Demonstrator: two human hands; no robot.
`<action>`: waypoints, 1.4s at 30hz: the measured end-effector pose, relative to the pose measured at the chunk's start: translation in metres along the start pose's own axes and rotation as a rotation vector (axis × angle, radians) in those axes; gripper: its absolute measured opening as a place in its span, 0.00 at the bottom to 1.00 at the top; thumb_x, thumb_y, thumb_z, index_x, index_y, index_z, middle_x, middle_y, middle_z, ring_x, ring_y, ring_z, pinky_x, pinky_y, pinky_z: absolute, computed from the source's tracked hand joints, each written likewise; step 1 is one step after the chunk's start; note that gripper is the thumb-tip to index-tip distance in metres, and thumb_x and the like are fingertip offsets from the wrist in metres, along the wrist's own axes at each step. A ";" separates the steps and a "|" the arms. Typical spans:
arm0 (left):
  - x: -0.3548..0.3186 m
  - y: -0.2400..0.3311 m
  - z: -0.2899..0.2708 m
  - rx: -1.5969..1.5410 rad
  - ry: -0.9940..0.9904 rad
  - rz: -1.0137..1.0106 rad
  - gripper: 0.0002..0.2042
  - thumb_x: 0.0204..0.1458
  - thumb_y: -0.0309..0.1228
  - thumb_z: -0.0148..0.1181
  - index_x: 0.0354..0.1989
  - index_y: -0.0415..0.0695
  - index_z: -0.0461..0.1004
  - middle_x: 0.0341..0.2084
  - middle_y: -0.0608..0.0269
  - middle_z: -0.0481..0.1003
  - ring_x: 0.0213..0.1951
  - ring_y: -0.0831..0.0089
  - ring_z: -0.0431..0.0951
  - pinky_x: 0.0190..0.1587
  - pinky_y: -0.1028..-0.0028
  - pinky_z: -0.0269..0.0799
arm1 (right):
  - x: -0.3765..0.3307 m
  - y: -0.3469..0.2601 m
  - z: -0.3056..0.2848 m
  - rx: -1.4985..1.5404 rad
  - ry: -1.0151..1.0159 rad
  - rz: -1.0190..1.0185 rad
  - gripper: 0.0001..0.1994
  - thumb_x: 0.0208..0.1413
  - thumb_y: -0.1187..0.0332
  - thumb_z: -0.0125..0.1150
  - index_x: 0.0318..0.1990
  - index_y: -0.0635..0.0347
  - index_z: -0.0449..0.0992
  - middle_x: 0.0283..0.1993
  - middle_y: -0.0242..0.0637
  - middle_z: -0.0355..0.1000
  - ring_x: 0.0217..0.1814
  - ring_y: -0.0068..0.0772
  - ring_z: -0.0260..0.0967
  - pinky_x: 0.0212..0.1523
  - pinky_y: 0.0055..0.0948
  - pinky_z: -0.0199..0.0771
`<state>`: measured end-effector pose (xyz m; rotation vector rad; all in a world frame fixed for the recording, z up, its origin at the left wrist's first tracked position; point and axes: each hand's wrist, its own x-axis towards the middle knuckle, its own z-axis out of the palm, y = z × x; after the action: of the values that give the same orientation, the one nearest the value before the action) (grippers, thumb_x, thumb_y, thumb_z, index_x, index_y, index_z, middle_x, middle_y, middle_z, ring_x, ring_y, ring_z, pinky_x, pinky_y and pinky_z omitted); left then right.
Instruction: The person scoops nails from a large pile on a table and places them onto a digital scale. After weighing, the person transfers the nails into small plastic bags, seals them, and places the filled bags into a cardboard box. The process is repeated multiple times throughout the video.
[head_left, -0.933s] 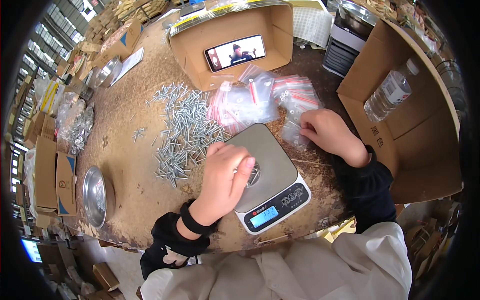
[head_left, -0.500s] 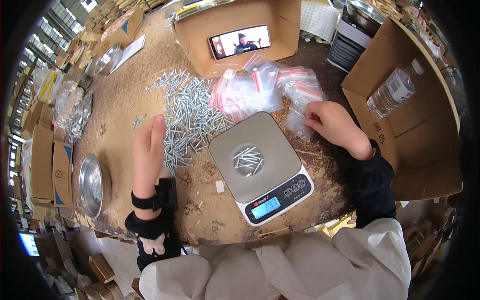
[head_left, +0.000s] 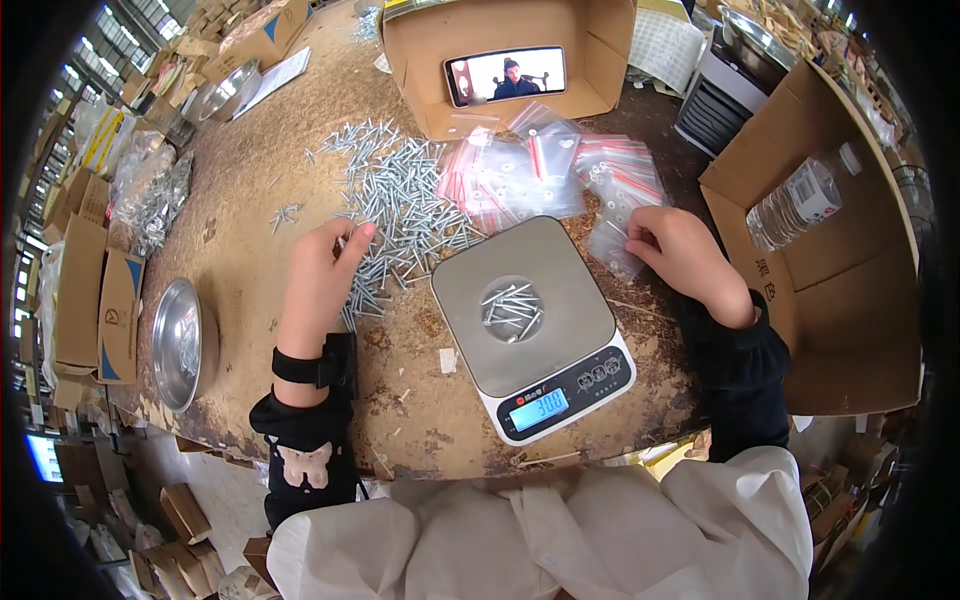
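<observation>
My left hand (head_left: 328, 262) hovers at the near left side of a loose pile of silver screws (head_left: 405, 190), its fingers curled in against the thumb. What those fingers hold, if anything, I cannot make out. On the right, my right hand (head_left: 682, 250) pinches a small clear zip bag (head_left: 612, 248) at its edge. Between my hands stands a digital kitchen scale (head_left: 460, 290) with a lit blue display. Several screws (head_left: 512, 308) lie in a small clear round dish at the middle of its plate.
Behind the scale lie red-striped zip bags (head_left: 515, 180). A phone (head_left: 505, 76) leans in an open carton (head_left: 415, 50). At right, another carton (head_left: 830, 330) holds a water bottle (head_left: 795, 205). A steel bowl (head_left: 180, 345) sits near the left edge, with a few stray screws (head_left: 285, 215) beyond it.
My left hand has turned, its fingers now curled inward near the pile. The scale's reading has risen slightly. My right hand stays at the zip bag. The whole view has shifted a little.
</observation>
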<state>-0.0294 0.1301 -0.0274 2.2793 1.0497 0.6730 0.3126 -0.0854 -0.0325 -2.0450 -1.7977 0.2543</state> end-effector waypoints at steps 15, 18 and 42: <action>0.001 -0.006 -0.001 -0.308 -0.070 -0.075 0.03 0.55 0.20 0.60 0.36 0.35 0.76 0.27 0.69 0.76 0.28 0.84 0.72 0.32 0.83 0.66 | -0.001 0.001 0.002 -0.011 0.004 -0.028 0.06 0.48 0.73 0.64 0.29 0.62 0.72 0.27 0.45 0.71 0.32 0.50 0.71 0.32 0.40 0.68; 0.001 -0.008 0.000 -0.371 -0.046 -0.073 0.04 0.55 0.19 0.58 0.37 0.35 0.76 0.30 0.67 0.78 0.31 0.82 0.75 0.35 0.82 0.70 | -0.002 0.001 0.001 -0.008 0.012 -0.035 0.06 0.48 0.73 0.64 0.29 0.63 0.72 0.27 0.45 0.71 0.32 0.50 0.71 0.32 0.40 0.68; -0.049 0.105 0.036 -0.585 -0.221 0.318 0.18 0.49 0.18 0.63 0.51 0.38 0.73 0.34 0.58 0.80 0.38 0.70 0.81 0.43 0.74 0.77 | 0.000 0.004 0.003 -0.012 -0.003 -0.042 0.07 0.47 0.73 0.65 0.29 0.63 0.71 0.26 0.45 0.71 0.31 0.49 0.70 0.32 0.40 0.68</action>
<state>0.0202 0.0235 0.0036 1.9472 0.3219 0.7169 0.3146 -0.0856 -0.0368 -2.0140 -1.8461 0.2354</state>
